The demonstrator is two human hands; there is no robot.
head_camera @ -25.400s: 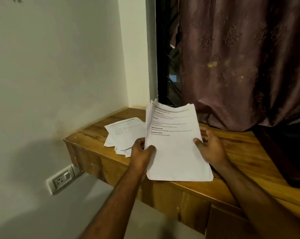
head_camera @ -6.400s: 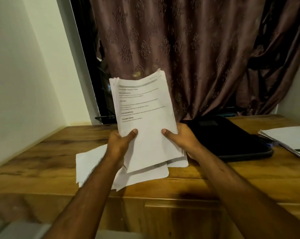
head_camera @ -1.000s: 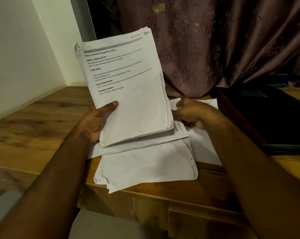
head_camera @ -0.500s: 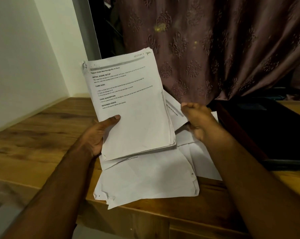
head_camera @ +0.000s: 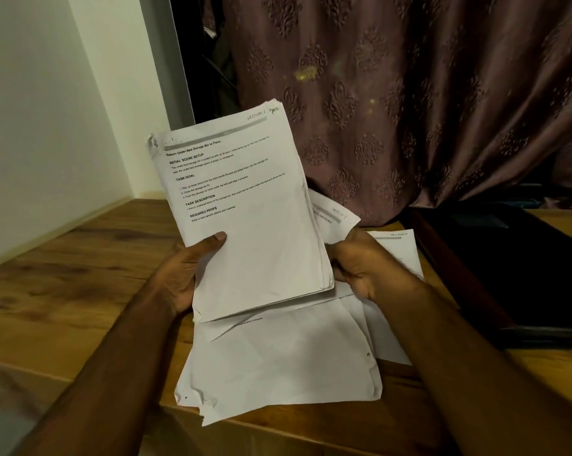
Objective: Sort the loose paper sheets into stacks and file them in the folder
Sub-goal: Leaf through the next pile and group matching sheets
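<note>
White stack [head_camera: 245, 218] stands tilted above the desk [head_camera: 80, 274], gripped by the left hand [head_camera: 182, 274], thumb on top. Right hand [head_camera: 363, 264] pinches a sheet [head_camera: 330, 215] behind it. Loose sheets [head_camera: 278, 363] lie below; folder [head_camera: 508, 274] right.

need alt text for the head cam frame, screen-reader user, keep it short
A person's left hand holds up a stack of printed sheets, while the right hand pinches a single sheet behind it. More loose sheets lie on the wooden desk, beside a dark folder and in front of a curtain.

Folder [head_camera: 524, 274] cut by right edge; small print illegible.
</note>
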